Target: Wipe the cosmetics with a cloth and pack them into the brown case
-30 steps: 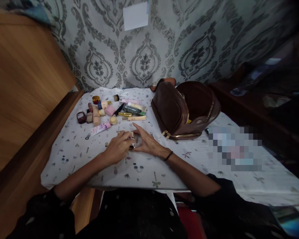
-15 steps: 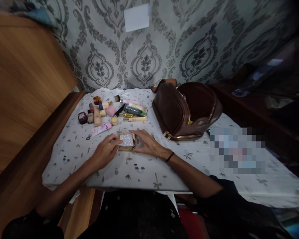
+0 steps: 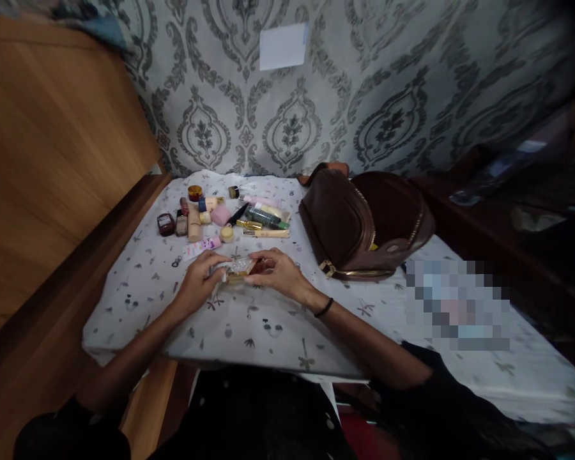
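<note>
Between both hands is a small gold box with a silver glitter top (image 3: 242, 264), tilted, near the middle of the cloth-covered table. My left hand (image 3: 202, 279) grips its left end between thumb and fingers; something whitish shows at those fingertips, too small to name. My right hand (image 3: 278, 275) is closed round the right end, thumb in front and fingers behind. Just beyond the box lie a pink and white tube (image 3: 202, 246) and a small round yellow-lidded jar (image 3: 227, 234). Fingers hide part of the box.
Several cosmetics lie grouped behind the hands, among them a beige tube (image 3: 194, 223), a pink puff (image 3: 220, 215) and a green bottle (image 3: 264, 217). An unzipped brown leather bag (image 3: 338, 220) stands to the right. A wooden panel (image 3: 62, 147) borders the left side.
The box has tilted, its glitter top now foreshortened. My left hand has gone from fingertips on the top to gripping its left end, while my right hand has closed further round the right.
</note>
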`<state>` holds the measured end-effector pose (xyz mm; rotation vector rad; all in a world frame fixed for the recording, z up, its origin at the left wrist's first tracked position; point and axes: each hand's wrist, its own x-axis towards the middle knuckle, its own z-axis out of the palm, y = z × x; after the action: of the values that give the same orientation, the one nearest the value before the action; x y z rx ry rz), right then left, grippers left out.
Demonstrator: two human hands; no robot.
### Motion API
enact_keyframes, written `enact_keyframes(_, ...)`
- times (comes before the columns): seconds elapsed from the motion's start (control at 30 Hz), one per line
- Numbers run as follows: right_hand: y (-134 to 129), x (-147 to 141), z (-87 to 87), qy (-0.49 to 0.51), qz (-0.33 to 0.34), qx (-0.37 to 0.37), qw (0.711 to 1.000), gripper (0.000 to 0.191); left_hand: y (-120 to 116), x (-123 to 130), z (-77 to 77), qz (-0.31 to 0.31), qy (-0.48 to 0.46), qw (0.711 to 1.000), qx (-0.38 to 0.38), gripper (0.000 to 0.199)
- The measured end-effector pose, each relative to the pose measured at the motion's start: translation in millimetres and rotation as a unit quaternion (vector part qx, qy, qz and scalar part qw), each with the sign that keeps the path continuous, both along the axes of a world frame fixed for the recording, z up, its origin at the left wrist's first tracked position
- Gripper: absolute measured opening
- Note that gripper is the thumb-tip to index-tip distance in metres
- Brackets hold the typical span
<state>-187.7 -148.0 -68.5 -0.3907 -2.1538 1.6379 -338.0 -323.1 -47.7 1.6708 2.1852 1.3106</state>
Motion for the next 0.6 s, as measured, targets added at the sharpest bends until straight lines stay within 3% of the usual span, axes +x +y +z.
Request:
enact_keyframes(0.07,-3.5,0.7,-0.2,0.013,0.037,-0.037,0.999,0.063,2.9,1.1,-5.8,0.008,-0.015,1.0,0.012,0.024)
enact_keyframes(0.13,-7.8,3.9,0.4,0.023,0.072,-0.026,0.997,0.062,5.4,2.3,-10.1,0.014,-0.028,0.999,0.022,0.024)
enact_keyframes(0.27,-12.7,8.3,0.1,0.027,0.058,0.12,0.991,0.047,7.8,3.1,-12.4,0.021,-0.061,0.997,0.029,0.024)
enact_keyframes(0.4,-9.0,6.9,-2.0,0.037,0.018,0.252,0.967,0.029,5.7,-2.0,-9.4,0.046,-0.114,0.992,0.031,0.023)
enact_keyframes(0.5,-4.1,8.5,1.1,0.064,0.007,0.259,0.964,0.018,1.0,-8.9,-7.5,0.092,-0.157,0.982,0.04,0.025)
enact_keyframes(0.6,-0.1,13.2,6.0,0.085,-0.035,0.219,0.971,0.021,-3.4,-14.2,-8.8,0.134,-0.205,0.969,0.029,0.033)
